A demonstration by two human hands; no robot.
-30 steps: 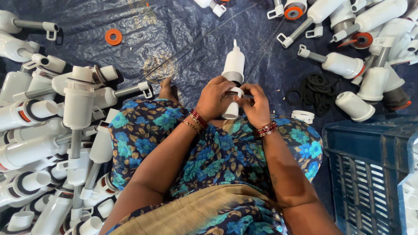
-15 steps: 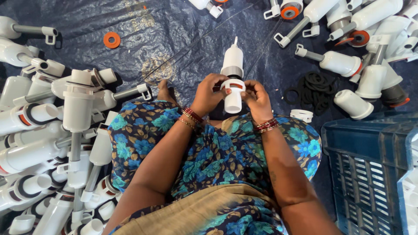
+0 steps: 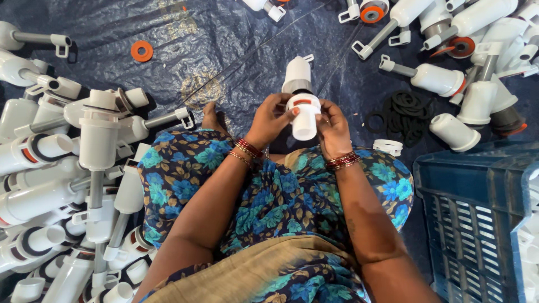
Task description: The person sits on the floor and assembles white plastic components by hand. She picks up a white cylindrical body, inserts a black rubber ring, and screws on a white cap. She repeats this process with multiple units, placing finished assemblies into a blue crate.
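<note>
Head view: both hands meet above the lap, over the blue tarpaulin (image 3: 168, 33). The left hand (image 3: 273, 116) and the right hand (image 3: 332, 124) are closed round a white plastic pump body (image 3: 303, 109), fingers curled on the collar where a red ring shows. This piece looks mid-assembly, not yet laid aside. Left lies a heap of white plunger assemblies (image 3: 67, 168); right, a pile of black rubber washers (image 3: 405, 109), a blue crate (image 3: 477, 219) and loose parts. Plenty appears left to do.

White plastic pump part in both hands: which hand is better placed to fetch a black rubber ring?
Probably the right hand: the pile of black rubber rings lies on its side; the left hand is farther away.
</note>
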